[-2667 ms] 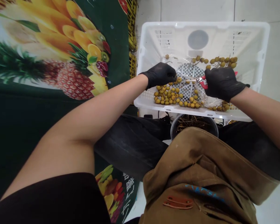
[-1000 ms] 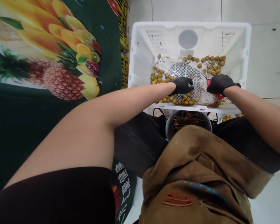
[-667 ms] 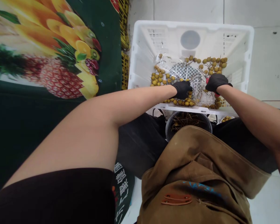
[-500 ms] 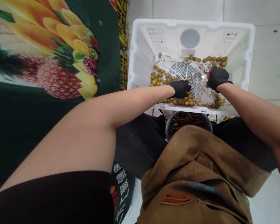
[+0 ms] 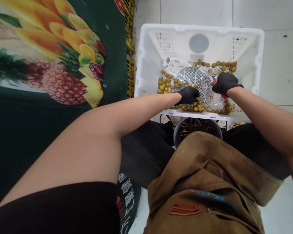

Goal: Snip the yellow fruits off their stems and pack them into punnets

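Note:
A white plastic crate (image 5: 202,28) holds clusters of small yellow-brown round fruits (image 5: 164,85) and clear plastic containers. My left hand (image 5: 189,95), in a black glove, is low over the fruits at the crate's near side, its fingers curled; what they hold, if anything, is hidden. In another black glove, my right hand (image 5: 226,84) is closed around a red-handled tool (image 5: 214,81) at the right inside the crate. The tool's metal end is hard to make out and points up and left. More fruits on stems (image 5: 224,65) lie beyond my right hand.
Below the crate's near edge, a dark bucket (image 5: 175,133) with brown stems in it stands between my knees. A green cloth with printed fruit (image 5: 114,65) covers the left side, beside yellow crates (image 5: 130,76). Pale floor tiles (image 5: 280,65) lie at right.
My right hand has shifted slightly down and left with the red-handled tool, turning a little. My left hand has moved slightly down.

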A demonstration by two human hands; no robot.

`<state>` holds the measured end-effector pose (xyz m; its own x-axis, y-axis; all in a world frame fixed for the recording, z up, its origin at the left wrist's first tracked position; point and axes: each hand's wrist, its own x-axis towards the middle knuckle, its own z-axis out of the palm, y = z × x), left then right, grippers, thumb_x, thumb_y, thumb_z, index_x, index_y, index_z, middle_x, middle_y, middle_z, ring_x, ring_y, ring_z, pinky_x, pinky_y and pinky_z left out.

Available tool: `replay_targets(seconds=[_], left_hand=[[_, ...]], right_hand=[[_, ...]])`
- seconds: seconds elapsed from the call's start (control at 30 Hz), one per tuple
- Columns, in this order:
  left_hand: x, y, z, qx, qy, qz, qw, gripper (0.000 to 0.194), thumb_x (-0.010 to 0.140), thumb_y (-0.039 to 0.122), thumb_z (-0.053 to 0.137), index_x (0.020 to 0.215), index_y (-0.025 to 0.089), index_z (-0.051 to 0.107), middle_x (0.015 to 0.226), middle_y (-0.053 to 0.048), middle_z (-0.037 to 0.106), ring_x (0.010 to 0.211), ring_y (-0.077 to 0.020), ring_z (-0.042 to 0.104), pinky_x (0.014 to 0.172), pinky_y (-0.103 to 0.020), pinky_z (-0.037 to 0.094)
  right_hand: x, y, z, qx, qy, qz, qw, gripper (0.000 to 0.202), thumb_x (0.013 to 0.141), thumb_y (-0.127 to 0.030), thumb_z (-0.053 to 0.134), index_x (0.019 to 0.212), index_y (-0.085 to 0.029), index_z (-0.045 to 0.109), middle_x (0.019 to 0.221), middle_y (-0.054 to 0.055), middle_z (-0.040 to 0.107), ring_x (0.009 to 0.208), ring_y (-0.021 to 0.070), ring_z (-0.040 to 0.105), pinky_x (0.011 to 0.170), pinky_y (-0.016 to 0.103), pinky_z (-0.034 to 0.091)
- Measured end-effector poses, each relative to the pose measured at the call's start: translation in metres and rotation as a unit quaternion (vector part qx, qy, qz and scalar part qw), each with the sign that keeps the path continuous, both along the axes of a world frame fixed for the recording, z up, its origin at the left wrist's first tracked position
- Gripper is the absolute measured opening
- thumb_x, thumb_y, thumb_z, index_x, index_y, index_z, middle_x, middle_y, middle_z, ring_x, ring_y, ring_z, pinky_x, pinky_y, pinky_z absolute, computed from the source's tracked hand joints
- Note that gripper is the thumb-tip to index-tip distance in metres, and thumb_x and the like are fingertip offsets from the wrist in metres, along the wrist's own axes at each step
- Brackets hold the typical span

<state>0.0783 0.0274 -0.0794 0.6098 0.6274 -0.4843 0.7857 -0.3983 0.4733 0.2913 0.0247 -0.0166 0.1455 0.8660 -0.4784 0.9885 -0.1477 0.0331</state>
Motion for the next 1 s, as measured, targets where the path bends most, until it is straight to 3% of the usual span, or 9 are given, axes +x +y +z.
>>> replay_targets(seconds=[0.13, 0.17, 0.23, 0.3, 0.37, 0.53, 0.7, 0.83, 1.0], left_hand=[[-0.02, 0.001, 0.008, -0.013, -0.107, 0.174, 0.979, 0.013, 0.098, 0.014, 0.082, 0.111, 0.015, 0.082, 0.112, -0.007, 0.087, 0.101, -0.0215, 0.079, 0.099, -0.035, 0.062], [-0.025, 0.0, 0.012, -0.042, -0.152, 0.23, 0.96, 0.007, 0.099, 0.013, 0.082, 0.104, 0.015, 0.078, 0.102, -0.005, 0.084, 0.091, -0.0184, 0.076, 0.093, -0.033, 0.063], [-0.036, -0.004, 0.019, -0.118, -0.248, 0.327, 0.904, 0.015, 0.104, 0.011, 0.081, 0.095, 0.016, 0.07, 0.086, -0.001, 0.075, 0.076, -0.0132, 0.069, 0.084, -0.031, 0.062], [-0.044, -0.008, 0.026, -0.175, -0.32, 0.388, 0.846, 0.024, 0.106, 0.009, 0.083, 0.092, 0.017, 0.065, 0.079, 0.003, 0.069, 0.07, -0.0102, 0.066, 0.08, -0.028, 0.061], [-0.048, -0.013, 0.033, -0.197, -0.355, 0.417, 0.813, 0.028, 0.104, 0.005, 0.086, 0.092, 0.016, 0.064, 0.077, 0.004, 0.068, 0.069, -0.0089, 0.066, 0.078, -0.026, 0.06], [-0.045, -0.021, 0.047, -0.222, -0.362, 0.447, 0.787, 0.027, 0.108, 0.001, 0.082, 0.091, 0.015, 0.065, 0.074, 0.003, 0.069, 0.067, -0.0089, 0.068, 0.074, -0.025, 0.06], [-0.044, -0.022, 0.048, -0.221, -0.33, 0.465, 0.791, 0.031, 0.11, 0.003, 0.08, 0.082, 0.013, 0.069, 0.07, 0.001, 0.068, 0.066, -0.0097, 0.066, 0.074, -0.027, 0.06], [-0.046, -0.017, 0.043, -0.189, -0.285, 0.47, 0.814, 0.041, 0.103, 0.006, 0.089, 0.072, 0.017, 0.065, 0.065, 0.002, 0.062, 0.065, -0.0117, 0.064, 0.075, -0.03, 0.062], [-0.012, 0.001, 0.042, -0.177, -0.222, 0.379, 0.881, 0.037, 0.094, 0.018, 0.101, 0.075, 0.017, 0.07, 0.067, -0.001, 0.068, 0.067, -0.0154, 0.067, 0.078, -0.034, 0.063]], right_hand=[[0.006, -0.014, 0.046, -0.029, 0.025, 0.038, 0.999, 0.039, 0.103, -0.039, 0.08, 0.127, -0.008, 0.084, 0.123, 0.027, 0.086, 0.116, 0.0403, 0.083, 0.097, 0.045, 0.064], [0.005, -0.021, 0.056, -0.063, 0.059, 0.037, 0.996, 0.034, 0.105, -0.042, 0.079, 0.119, -0.011, 0.085, 0.114, 0.024, 0.087, 0.108, 0.0375, 0.083, 0.093, 0.045, 0.064], [0.002, -0.036, 0.071, -0.141, 0.146, 0.017, 0.979, 0.029, 0.107, -0.046, 0.077, 0.102, -0.018, 0.082, 0.102, 0.017, 0.087, 0.092, 0.0305, 0.081, 0.089, 0.042, 0.063], [-0.005, -0.048, 0.077, -0.189, 0.211, 0.002, 0.959, 0.03, 0.107, -0.045, 0.079, 0.089, -0.021, 0.078, 0.096, 0.011, 0.086, 0.082, 0.0251, 0.077, 0.086, 0.04, 0.062], [-0.013, -0.055, 0.078, -0.199, 0.232, 0.004, 0.952, 0.033, 0.106, -0.042, 0.08, 0.082, -0.021, 0.074, 0.091, 0.009, 0.084, 0.078, 0.0228, 0.074, 0.084, 0.039, 0.059], [-0.025, -0.05, 0.07, -0.193, 0.237, 0.006, 0.952, 0.035, 0.108, -0.041, 0.081, 0.08, -0.022, 0.073, 0.089, 0.007, 0.083, 0.077, 0.0217, 0.072, 0.079, 0.037, 0.056], [-0.039, -0.045, 0.063, -0.2, 0.26, -0.015, 0.945, 0.036, 0.107, -0.031, 0.08, 0.073, -0.022, 0.072, 0.083, 0.006, 0.082, 0.074, 0.0203, 0.074, 0.077, 0.034, 0.055], [-0.043, -0.04, 0.064, -0.193, 0.207, -0.01, 0.959, 0.036, 0.105, -0.028, 0.08, 0.071, -0.022, 0.07, 0.085, 0.008, 0.082, 0.073, 0.0206, 0.074, 0.075, 0.034, 0.055], [0.004, -0.025, 0.092, -0.086, 0.119, 0.022, 0.989, 0.035, 0.11, -0.043, 0.074, 0.085, -0.018, 0.078, 0.081, 0.016, 0.078, 0.076, 0.0307, 0.074, 0.085, 0.046, 0.061]])
